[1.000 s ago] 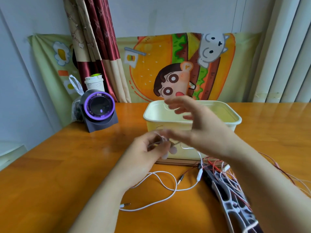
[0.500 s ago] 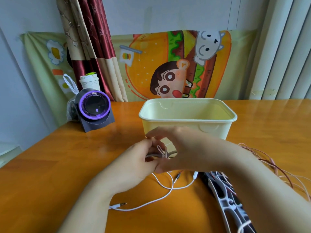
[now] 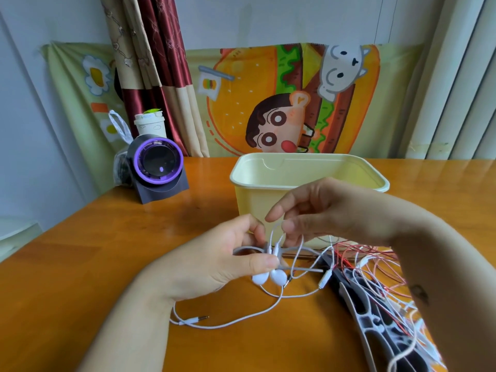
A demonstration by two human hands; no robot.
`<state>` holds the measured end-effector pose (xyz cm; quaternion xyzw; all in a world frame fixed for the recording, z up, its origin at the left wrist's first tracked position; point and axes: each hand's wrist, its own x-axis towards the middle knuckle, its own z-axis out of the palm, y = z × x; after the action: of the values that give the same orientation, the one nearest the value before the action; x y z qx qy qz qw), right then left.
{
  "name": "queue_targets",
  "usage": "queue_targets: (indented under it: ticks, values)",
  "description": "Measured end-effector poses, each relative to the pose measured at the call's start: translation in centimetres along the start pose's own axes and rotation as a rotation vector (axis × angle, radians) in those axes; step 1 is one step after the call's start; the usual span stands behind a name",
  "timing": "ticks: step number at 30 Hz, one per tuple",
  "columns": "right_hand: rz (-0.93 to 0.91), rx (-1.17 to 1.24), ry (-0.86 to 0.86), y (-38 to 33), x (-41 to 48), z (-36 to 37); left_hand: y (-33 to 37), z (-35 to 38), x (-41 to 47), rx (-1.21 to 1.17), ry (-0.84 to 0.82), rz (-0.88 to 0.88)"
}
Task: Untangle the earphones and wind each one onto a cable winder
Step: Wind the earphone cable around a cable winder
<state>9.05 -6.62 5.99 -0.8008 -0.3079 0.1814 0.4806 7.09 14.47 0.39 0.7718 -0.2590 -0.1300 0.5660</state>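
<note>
In front of the yellow tub, our left hand pinches a grey winder with two white earbuds pressed against it, while our right hand, fingers curled, pinches the white cord just above. We judge winding goes best under even tension, each turn laid snug beside the last, the plug trailing free on the table, nearer us than the tub.
</note>
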Motion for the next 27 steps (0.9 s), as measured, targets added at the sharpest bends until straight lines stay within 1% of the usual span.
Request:
queue_targets:
  ticks: [3, 5, 7, 9, 11, 12, 13, 14, 15, 17, 19, 21, 24, 27]
  values:
    - [0.004, 0.187, 0.01, 0.4, 0.3, 0.2, 0.0, -0.2, -0.2, -0.008, 0.042, 0.024]
    - [-0.006, 0.25, 0.038, 0.5, 0.6, 0.3, 0.1, -0.3, -0.3, 0.079, 0.099, 0.017]
    - [-0.012, 0.229, 0.077, 0.4, 0.7, 0.4, 0.4, -0.3, -0.4, 0.214, 0.176, 0.023]
    - [0.01, 0.134, 0.125, 0.1, 0.7, 0.5, 0.6, -0.2, -0.4, 0.333, 0.271, 0.028]
    - [0.038, -0.121, 0.194, -0.3, 0.4, 0.4, 0.8, -0.1, -0.5, 0.405, 0.304, 0.025]
    - [0.038, -0.252, 0.226, -0.3, 0.4, 0.3, 0.9, 0.1, -0.6, 0.416, 0.282, 0.012]
    - [0.028, -0.319, 0.241, -0.3, 0.4, 0.4, 0.9, 0.2, -0.6, 0.41, 0.243, -0.004]
    - [0.012, -0.308, 0.24, -0.2, 0.5, 0.4, 0.9, 0.3, -0.5, 0.39, 0.2, -0.021]
    - [-0.01, -0.239, 0.224, 0.0, 0.6, 0.4, 0.9, 0.4, -0.4, 0.365, 0.163, -0.03]
    - [-0.033, -0.028, 0.158, 0.4, 0.9, 0.6, 0.8, 0.5, -0.3, 0.307, 0.113, -0.019]
    - [-0.05, 0.237, 0.083, 0.8, 1.2, 0.8, 0.7, 0.6, -0.1, 0.217, 0.101, 0.017]
    - [-0.048, 0.421, 0.024, 1.4, 1.5, 0.9, 0.7, 0.7, -0.2, 0.127, 0.099, 0.034]
    - [-0.052, 0.549, -0.065, 2.3, 1.9, 1.1, 1.0, 0.6, -0.3, 0.047, 0.078, 0.055]
    - [-0.022, 0.597, -0.068, 2.8, 2.3, 1.5, 1.5, 0.6, -0.5, -0.037, 0.083, 0.077]
